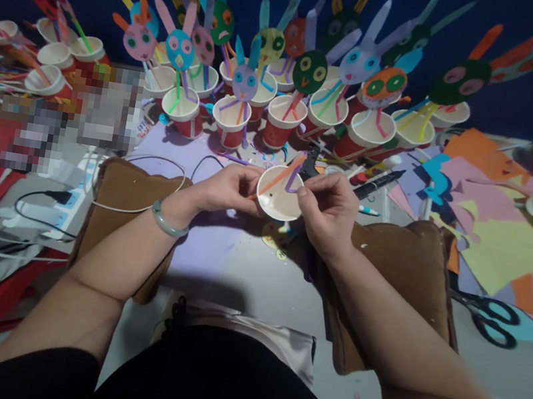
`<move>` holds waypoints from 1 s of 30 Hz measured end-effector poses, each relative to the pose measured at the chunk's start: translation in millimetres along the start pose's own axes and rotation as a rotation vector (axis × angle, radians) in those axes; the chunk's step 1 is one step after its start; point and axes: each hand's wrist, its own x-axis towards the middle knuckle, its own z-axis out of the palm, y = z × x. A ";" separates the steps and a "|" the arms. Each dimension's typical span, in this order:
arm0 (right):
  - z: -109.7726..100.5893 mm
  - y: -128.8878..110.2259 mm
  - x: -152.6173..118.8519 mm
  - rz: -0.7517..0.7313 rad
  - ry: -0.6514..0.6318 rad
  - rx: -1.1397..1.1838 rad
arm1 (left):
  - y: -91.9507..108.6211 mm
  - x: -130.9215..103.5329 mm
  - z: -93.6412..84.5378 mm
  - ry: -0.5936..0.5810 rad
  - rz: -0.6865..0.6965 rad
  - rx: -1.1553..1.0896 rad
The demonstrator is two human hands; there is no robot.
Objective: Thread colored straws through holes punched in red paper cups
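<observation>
A paper cup [279, 203] is held between my two hands, its open mouth facing up toward me. Orange and purple straws [294, 180] stand in it, the purple one bent. My left hand [235, 189] grips the cup's left side, a bracelet on that wrist. My right hand [330, 211] has its thumb on the rim at the right and its fingers curled beside the cup. Under the cup lies a small yellow paper piece [271, 234] on the table. Behind the cup is a black tool [311, 163], partly hidden.
Several red cups [280, 127] with paper rabbit faces on straws stand along the back. Brown cushions [398, 281] lie under both forearms. Coloured paper [497, 243] and black scissors [495, 317] are at right; a power strip [72, 196] with cables is at left.
</observation>
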 end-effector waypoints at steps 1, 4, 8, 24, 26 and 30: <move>0.4 -1.0 -0.6 -0.006 -0.005 0.008 | -0.7 -0.4 -0.1 -0.025 -0.021 -0.036; 1.9 -2.4 -2.7 -0.021 -0.008 0.026 | -6.1 -1.6 -0.4 -0.038 -0.090 -0.113; 4.3 1.5 -4.9 -0.022 -0.042 0.035 | -13.0 -1.8 0.1 0.022 -0.098 -0.081; 8.0 2.4 -3.1 -0.109 0.000 0.115 | -4.1 -1.5 2.0 -0.057 -0.078 -0.041; 8.5 2.4 -4.6 -0.129 0.011 0.099 | -5.2 -1.4 0.1 -0.071 -0.077 -0.031; 7.6 0.2 -5.6 -0.064 -0.003 0.170 | -6.8 -1.7 -1.7 -0.094 -0.089 -0.020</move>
